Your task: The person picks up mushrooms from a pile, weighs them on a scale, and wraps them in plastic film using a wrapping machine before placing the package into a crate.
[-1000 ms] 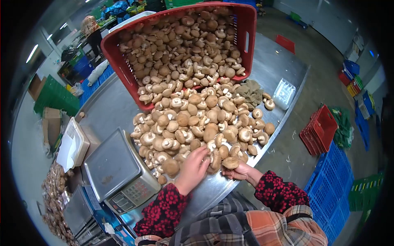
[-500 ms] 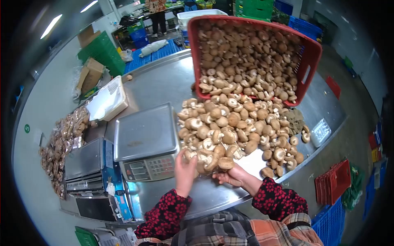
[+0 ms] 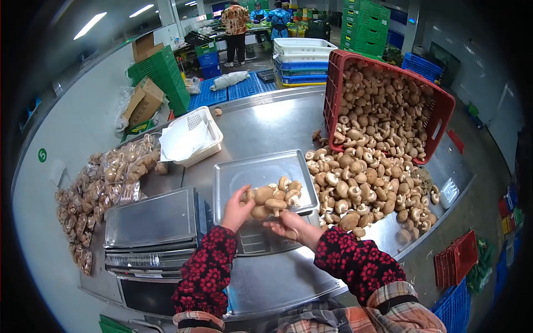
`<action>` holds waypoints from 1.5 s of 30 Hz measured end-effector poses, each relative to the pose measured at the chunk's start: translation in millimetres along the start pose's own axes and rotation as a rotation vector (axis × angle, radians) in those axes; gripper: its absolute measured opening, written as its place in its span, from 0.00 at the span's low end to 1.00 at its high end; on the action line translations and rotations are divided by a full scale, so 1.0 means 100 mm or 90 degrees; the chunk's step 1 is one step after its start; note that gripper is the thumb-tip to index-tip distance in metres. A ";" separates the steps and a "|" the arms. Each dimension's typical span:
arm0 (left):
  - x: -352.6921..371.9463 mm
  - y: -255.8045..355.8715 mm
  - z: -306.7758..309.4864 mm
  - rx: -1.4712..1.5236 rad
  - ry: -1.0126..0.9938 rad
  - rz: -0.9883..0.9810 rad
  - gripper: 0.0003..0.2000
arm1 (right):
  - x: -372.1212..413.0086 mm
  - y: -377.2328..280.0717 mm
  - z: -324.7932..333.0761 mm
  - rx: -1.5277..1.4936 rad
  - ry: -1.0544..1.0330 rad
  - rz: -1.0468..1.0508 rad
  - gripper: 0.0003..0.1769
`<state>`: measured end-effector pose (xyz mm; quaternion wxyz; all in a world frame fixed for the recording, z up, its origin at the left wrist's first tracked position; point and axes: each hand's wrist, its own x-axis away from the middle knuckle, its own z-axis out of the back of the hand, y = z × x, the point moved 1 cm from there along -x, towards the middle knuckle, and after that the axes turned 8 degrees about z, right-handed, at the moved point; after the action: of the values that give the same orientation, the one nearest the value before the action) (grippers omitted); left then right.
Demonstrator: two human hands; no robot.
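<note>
Both hands carry a heap of brown shiitake mushrooms [image 3: 273, 195] low over the steel pan of a weighing scale [image 3: 230, 173]. My left hand [image 3: 237, 208] is curled at the heap's left side, thumb and fingers against the mushrooms. From the lower right, my right hand [image 3: 290, 226] supports the heap with bent fingers at its underside. I cannot tell whether a clear tray or bag lies under these mushrooms. The scale's keypad is partly covered by my hands. Right of it, a large pile of loose shiitake [image 3: 361, 180] spills from a tipped red crate [image 3: 335, 83].
Bagged mushrooms [image 3: 105, 177] lie along the left wall. A white basket [image 3: 214, 145] with paper stands behind a sealing machine [image 3: 152, 219]. At the table's right edge is a clear plastic tray [image 3: 448, 191]. Several people [image 3: 235, 28] stand in the background.
Both hands have moved the mushrooms from the pile's near edge leftward onto the area over the scale pan. The camera view has turned left and up.
</note>
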<state>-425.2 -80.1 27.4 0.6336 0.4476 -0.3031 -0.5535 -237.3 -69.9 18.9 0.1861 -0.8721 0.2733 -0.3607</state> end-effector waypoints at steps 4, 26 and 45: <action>-0.11 -0.12 0.10 -0.027 -0.055 0.004 0.23 | -0.10 0.07 -0.06 0.030 0.051 0.064 0.20; -0.11 0.04 0.06 -0.094 -0.015 -0.034 0.23 | 0.19 -0.80 0.17 0.561 0.153 0.429 0.14; -0.04 0.18 0.31 -0.285 -0.069 0.052 0.29 | 1.65 0.71 1.28 1.390 -0.114 0.138 0.17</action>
<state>-445.9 -83.7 57.0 0.7216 0.2530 -0.2241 -0.6042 -70.7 -210.2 -17.1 0.9069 -0.2326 -0.1318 -0.3257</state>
